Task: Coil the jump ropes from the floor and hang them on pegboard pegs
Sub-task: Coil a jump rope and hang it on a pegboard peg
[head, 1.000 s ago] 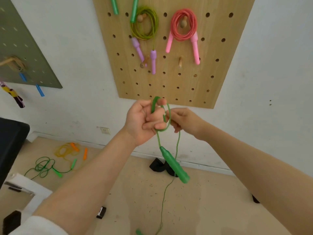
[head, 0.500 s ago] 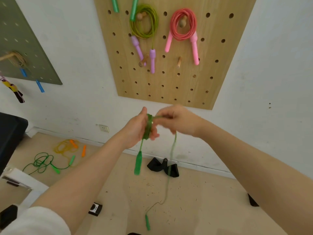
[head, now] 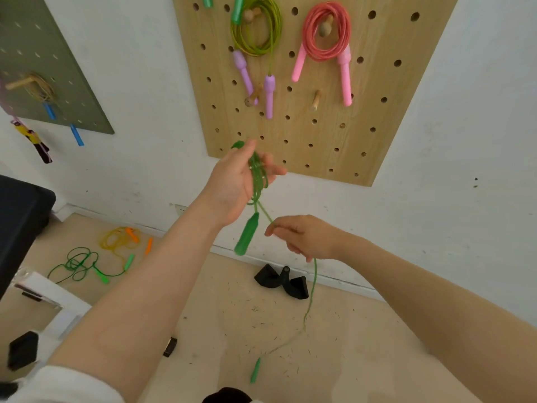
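Note:
My left hand (head: 235, 184) is raised below the wooden pegboard (head: 316, 132) and holds a few loops of a dark green jump rope (head: 257, 177). One green handle (head: 246, 235) dangles under that hand. My right hand (head: 302, 237) is lower and to the right, pinching the same rope's loose strand, which runs down to the other green handle (head: 255, 369) on the floor. Two bare wooden pegs (head: 316, 99) (head: 253, 96) stick out of the board. A yellow-green coil with purple handles (head: 257, 27) and a pink coil (head: 327, 32) hang on upper pegs.
On the floor at left lie a bright green rope (head: 84, 264) and a yellow rope with orange handles (head: 122, 237). A grey-green pegboard (head: 58, 68) with hung ropes is on the left wall. Black items (head: 283, 282) sit by the baseboard. A dark object (head: 20, 219) stands at far left.
My hands have come apart: the left rose toward the pegboard with the loops, the right dropped down and right along the loose strand. The far handle lies lower on the floor.

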`<move>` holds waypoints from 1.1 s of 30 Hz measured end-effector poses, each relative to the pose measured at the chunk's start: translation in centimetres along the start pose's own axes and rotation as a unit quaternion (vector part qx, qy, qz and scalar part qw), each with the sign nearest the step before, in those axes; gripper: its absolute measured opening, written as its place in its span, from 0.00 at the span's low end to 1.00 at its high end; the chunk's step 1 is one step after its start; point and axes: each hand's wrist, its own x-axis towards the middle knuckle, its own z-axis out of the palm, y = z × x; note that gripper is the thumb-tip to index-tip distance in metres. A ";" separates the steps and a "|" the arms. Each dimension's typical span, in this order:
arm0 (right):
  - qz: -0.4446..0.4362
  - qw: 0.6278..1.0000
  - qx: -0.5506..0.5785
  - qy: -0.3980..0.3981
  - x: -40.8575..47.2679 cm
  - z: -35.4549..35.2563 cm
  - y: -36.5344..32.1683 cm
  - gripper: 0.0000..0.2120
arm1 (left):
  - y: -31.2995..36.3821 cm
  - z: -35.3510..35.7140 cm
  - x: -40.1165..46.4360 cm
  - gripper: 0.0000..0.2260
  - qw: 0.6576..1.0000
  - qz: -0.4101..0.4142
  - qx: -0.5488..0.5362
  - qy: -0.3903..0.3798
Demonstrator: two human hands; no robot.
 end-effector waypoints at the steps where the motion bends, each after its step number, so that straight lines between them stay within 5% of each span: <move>1: -0.008 0.998 -0.045 -0.031 -0.3 0.0 -0.5 0.13 | -0.2 -0.3 0.6 0.10 0.999 -0.011 0.033 0.026; 3: -0.020 0.993 -0.059 -0.104 -0.7 -0.5 -1.9 0.15 | -1.6 -1.2 1.7 0.12 0.988 -0.053 0.124 0.069; 7: -0.037 0.974 0.134 -0.177 -1.8 -2.9 -3.9 0.15 | -4.1 -3.3 2.1 0.29 0.960 -0.167 0.213 0.076; 10: -0.080 0.980 0.180 -0.037 -1.9 -4.6 -3.6 0.10 | -4.3 -3.2 0.7 0.34 0.952 -0.227 0.202 0.032; 14: -0.064 0.960 0.208 0.176 -0.2 -5.4 -1.9 0.08 | -3.4 -1.7 -1.4 0.41 0.949 -0.233 0.162 -0.138; 17: -0.034 0.941 0.227 0.246 1.5 -4.7 -0.5 0.08 | -2.3 -0.7 -2.4 0.39 0.955 -0.196 0.074 -0.210; 19: -0.018 0.946 0.233 0.226 2.3 -3.8 0.2 0.10 | -1.6 -0.4 -2.7 0.35 0.961 -0.157 0.007 -0.227; 21: -0.006 0.959 0.230 0.167 2.8 -2.4 0.5 0.11 | -1.2 -0.7 -2.5 0.31 0.974 -0.106 -0.032 -0.195; 24: 0.015 0.986 0.154 0.067 3.0 -0.3 -0.1 0.14 | -0.9 -2.5 -1.4 0.24 0.995 -0.052 -0.084 -0.023; 28: -0.011 0.995 0.018 -0.094 3.5 0.3 -2.7 0.12 | -1.2 -6.7 1.5 0.20 0.975 -0.044 -0.095 0.197; 31: -0.054 0.992 0.024 -0.114 4.0 -0.4 -5.4 0.11 | -1.5 -8.3 2.5 0.21 0.968 -0.116 0.012 0.220; 33: -0.081 0.994 0.043 -0.052 4.7 -1.2 -6.6 0.08 | -1.4 -8.5 2.4 0.27 0.962 -0.169 0.127 0.171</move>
